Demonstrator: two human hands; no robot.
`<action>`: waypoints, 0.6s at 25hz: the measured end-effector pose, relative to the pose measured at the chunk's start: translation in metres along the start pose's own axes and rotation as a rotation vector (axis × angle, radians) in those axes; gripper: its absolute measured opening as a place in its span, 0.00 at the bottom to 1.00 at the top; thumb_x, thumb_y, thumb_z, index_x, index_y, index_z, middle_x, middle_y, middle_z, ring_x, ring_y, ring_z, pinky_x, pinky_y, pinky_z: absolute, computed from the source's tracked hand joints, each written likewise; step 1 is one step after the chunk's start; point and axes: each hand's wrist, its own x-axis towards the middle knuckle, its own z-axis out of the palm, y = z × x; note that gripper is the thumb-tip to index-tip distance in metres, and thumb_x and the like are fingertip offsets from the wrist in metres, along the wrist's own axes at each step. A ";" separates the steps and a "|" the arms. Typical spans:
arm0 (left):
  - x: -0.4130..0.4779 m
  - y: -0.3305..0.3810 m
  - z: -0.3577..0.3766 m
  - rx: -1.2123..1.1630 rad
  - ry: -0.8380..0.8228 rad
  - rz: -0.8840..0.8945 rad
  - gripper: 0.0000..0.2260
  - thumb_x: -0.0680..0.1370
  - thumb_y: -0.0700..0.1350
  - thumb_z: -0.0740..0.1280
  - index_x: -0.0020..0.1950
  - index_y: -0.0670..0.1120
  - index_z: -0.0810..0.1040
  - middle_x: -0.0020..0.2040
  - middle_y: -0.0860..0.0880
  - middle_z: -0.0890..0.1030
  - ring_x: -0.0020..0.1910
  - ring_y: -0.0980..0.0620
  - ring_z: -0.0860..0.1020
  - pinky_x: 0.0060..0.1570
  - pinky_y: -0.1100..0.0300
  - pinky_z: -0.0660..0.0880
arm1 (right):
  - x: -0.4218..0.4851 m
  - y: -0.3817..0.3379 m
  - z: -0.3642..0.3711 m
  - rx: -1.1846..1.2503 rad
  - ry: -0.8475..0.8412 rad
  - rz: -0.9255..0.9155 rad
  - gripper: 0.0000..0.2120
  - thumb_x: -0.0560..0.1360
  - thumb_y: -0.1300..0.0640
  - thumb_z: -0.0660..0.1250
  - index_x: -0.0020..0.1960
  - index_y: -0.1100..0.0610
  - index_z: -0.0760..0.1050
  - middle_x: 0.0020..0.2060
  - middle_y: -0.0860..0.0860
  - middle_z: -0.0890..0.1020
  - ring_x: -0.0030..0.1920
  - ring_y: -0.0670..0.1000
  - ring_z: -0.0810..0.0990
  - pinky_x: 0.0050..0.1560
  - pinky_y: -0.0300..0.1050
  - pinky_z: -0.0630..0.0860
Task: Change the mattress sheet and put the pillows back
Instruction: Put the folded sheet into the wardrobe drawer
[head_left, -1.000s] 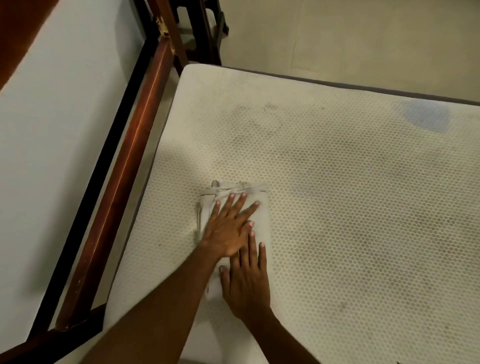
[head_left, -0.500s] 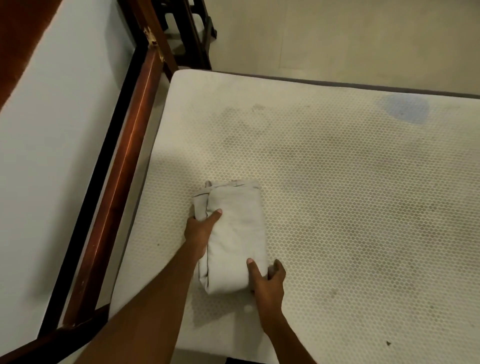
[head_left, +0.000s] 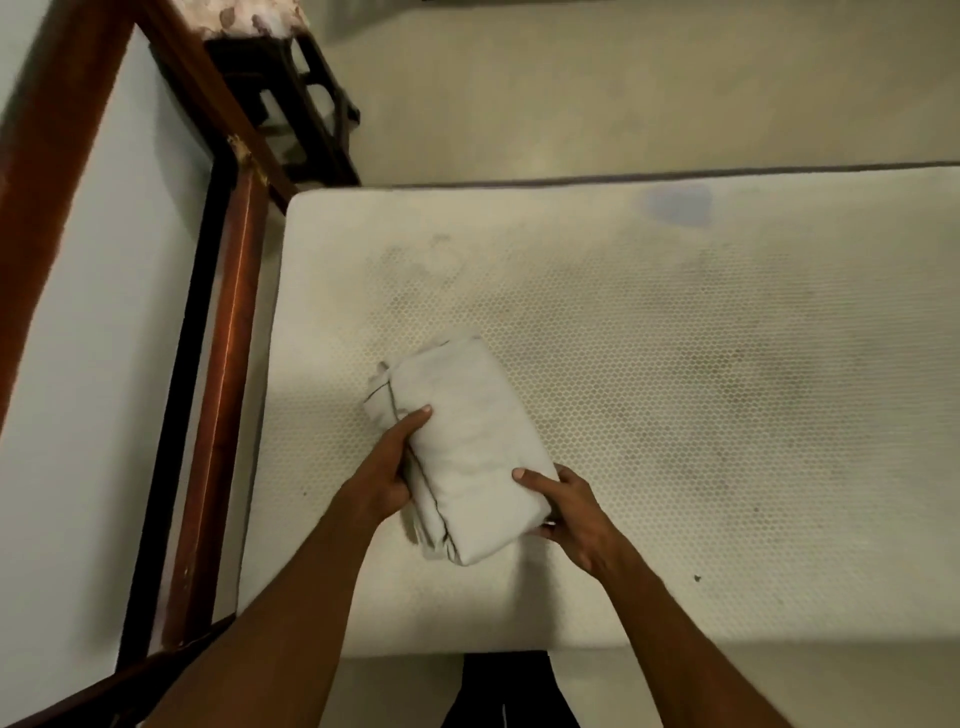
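From the head camera, we look down at a bare mattress (head_left: 675, 415) that fills the centre and right of the frame, its white cover printed with a fine honeycomb pattern and marked by faint grey smudges and a bluish stain (head_left: 675, 205) near its far edge. A folded sheet (head_left: 467, 441), pale and rolled into a thick oblong bundle, sits at the lower centre of the frame over the near left part of the mattress, angled from upper left to lower right. Our left hand (head_left: 384, 467) grips the bundle's left side, thumb lying across the top and the other fingers curled out of sight beneath. Our right hand (head_left: 571, 512) holds the lower right end, thumb pressed on top and fingers tucked under the edge. We cannot tell whether the bundle rests on the mattress or is lifted just above it. Along the left of the frame runs a reddish-brown wooden bed frame (head_left: 223, 389) beside a pale wall (head_left: 78, 364). At the upper left stands a dark wooden stool (head_left: 291, 104) on the beige floor (head_left: 623, 78).
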 end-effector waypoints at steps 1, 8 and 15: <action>-0.017 0.006 0.016 0.063 -0.025 0.012 0.24 0.79 0.53 0.75 0.73 0.47 0.76 0.67 0.46 0.83 0.68 0.46 0.79 0.69 0.48 0.74 | -0.025 -0.016 -0.008 -0.007 0.003 -0.023 0.31 0.67 0.47 0.83 0.67 0.52 0.78 0.57 0.51 0.87 0.59 0.56 0.86 0.61 0.62 0.82; -0.164 0.005 0.195 0.271 -0.228 0.006 0.28 0.75 0.47 0.79 0.74 0.43 0.76 0.67 0.41 0.82 0.66 0.42 0.81 0.69 0.45 0.74 | -0.251 -0.077 -0.094 0.127 0.103 -0.188 0.29 0.69 0.47 0.82 0.66 0.56 0.80 0.58 0.53 0.87 0.58 0.55 0.86 0.59 0.57 0.83; -0.241 -0.058 0.437 0.654 -0.619 -0.040 0.30 0.75 0.49 0.80 0.75 0.44 0.75 0.68 0.39 0.81 0.68 0.38 0.80 0.73 0.39 0.71 | -0.414 -0.102 -0.260 0.293 0.206 -0.419 0.35 0.70 0.49 0.82 0.72 0.58 0.73 0.62 0.56 0.85 0.62 0.58 0.84 0.67 0.60 0.78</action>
